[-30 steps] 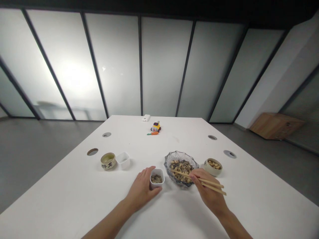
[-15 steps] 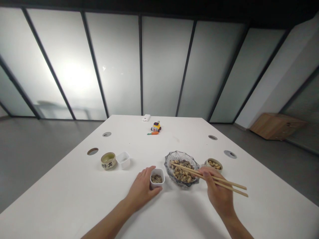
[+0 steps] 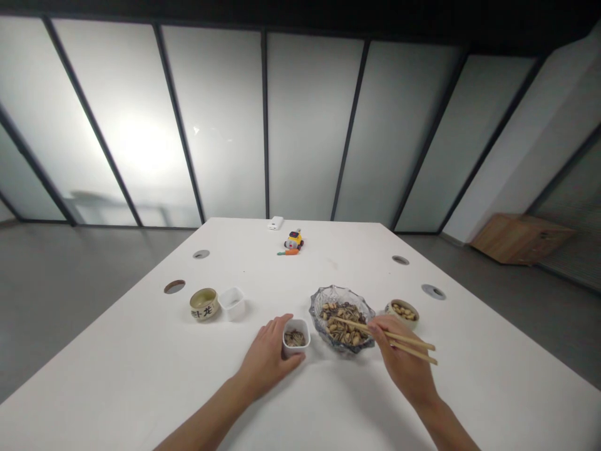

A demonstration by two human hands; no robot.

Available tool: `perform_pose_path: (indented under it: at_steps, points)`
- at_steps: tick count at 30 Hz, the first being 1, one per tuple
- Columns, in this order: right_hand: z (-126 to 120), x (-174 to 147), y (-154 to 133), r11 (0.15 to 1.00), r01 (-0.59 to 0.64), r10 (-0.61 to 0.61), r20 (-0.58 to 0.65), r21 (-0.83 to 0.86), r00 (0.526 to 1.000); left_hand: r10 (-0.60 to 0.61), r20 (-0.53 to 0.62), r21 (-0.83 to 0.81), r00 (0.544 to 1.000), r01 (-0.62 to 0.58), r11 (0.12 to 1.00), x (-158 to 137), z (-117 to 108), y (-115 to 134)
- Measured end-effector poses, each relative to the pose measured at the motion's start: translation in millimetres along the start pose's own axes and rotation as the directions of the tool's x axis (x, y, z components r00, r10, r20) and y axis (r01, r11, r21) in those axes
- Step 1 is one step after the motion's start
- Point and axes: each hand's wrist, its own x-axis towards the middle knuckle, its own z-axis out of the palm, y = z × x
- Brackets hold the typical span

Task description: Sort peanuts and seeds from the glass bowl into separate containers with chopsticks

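Observation:
With thumb and fingers around its left side, my left hand (image 3: 267,357) grips a small white square cup (image 3: 305,346) that stands on the table. Sunflower seeds (image 3: 295,338) lie in the cup. My right hand (image 3: 404,360) holds a pair of wooden chopsticks (image 3: 408,339), their tips down among the nuts in a glass bowl (image 3: 319,324). That bowl holds a mix of striped sunflower seeds and pale nuts, perhaps pistachios (image 3: 350,335). Whether the tips pinch a seed is too small to make out.
Right of the glass bowl is a small ceramic bowl (image 3: 415,322) with nuts. At left stand a ceramic bowl with writing (image 3: 205,310) and a white square cup (image 3: 233,308). Farther back lie a toy car (image 3: 294,239), a toy carrot (image 3: 288,252) and a white box-like device (image 3: 275,223).
The chopsticks have become steeper, and their tips have shifted right and down into the glass bowl's contents. My right hand has moved slightly left. My left hand and the cup have stayed put.

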Motion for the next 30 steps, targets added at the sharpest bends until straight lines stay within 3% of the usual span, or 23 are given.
perform_pose_path:
  at_steps: [4,9,15,18,22,30]
  points:
    - [3.2,-1.2,-1.7,1.0,-0.008,0.007,0.05,0.029,0.999,0.006,-0.006,-0.007,1.0,-0.006,1.0,-0.1,1.0,-2.3]
    - [3.1,-1.8,-0.4,0.999,-0.016,0.016,0.024,0.034,1.0,-0.002,0.002,-0.012,1.0,0.002,1.0,-0.6,0.4,-1.4]
    - [-1.6,-0.4,1.2,0.998,-0.055,0.056,-0.09,0.011,0.994,0.006,-0.001,-0.011,1.0,-0.006,1.0,-0.7,-2.5,3.3]
    - [0.8,-1.4,-4.2,0.987,-0.099,0.12,-0.166,0.131,0.979,-0.003,0.0,-0.011,1.0,0.003,1.0,-0.8,-3.5,5.1]
    - [7.5,-5.2,-13.1,0.951,-0.157,0.173,-0.038,0.268,0.984,-0.018,0.013,-0.004,1.0,0.019,1.0,-0.5,-3.6,5.8]
    - [-3.5,-2.2,1.5,0.992,-0.115,0.119,-0.095,0.049,0.988,-0.022,0.026,0.0,0.999,0.021,1.0,0.3,-4.5,6.6]
